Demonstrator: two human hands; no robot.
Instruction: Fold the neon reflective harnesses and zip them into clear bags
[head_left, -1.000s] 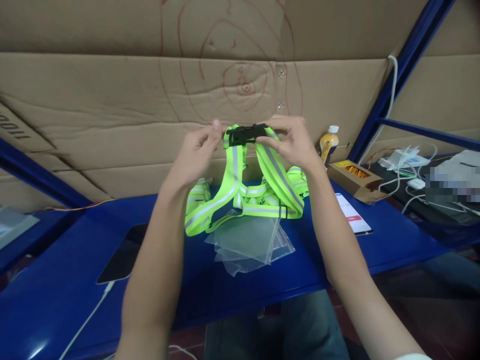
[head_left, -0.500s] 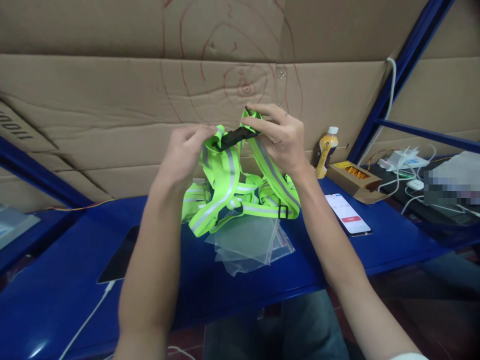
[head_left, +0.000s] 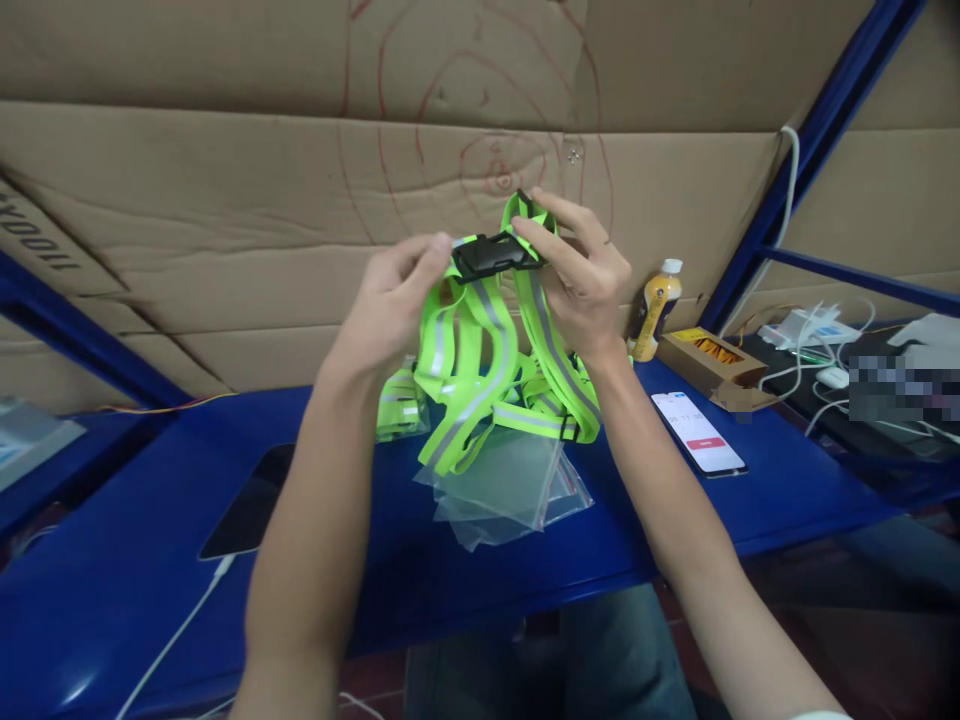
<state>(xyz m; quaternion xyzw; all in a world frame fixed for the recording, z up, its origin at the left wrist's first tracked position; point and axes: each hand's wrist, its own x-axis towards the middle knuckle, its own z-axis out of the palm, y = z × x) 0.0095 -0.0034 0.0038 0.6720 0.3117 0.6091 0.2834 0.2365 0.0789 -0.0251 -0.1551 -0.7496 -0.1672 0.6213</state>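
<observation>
Both hands hold up a neon-yellow reflective harness (head_left: 487, 345) with grey stripes, its straps hanging in loops above the table. My left hand (head_left: 401, 290) pinches the strap at the left end of a black side-release buckle (head_left: 487, 257). At the buckle's right end, my right hand (head_left: 585, 260) grips a strap loop between thumb and fingers. The buckle halves look joined. Clear zip bags (head_left: 502, 490) lie under the hanging straps. Another folded neon harness in clear wrapping (head_left: 401, 405) rests behind my left forearm.
The blue table (head_left: 525, 570) backs onto a cardboard wall (head_left: 225, 220) with red rings drawn on it. A lit phone (head_left: 699, 432), an open carton (head_left: 712, 365) and a yellow bottle (head_left: 655, 310) stand to the right. On the left lies a dark phone (head_left: 244, 505) with a white cable.
Both hands have shifted slightly right, and the buckle has turned to show its broad face. The hanging straps have spread and swung a little to the right.
</observation>
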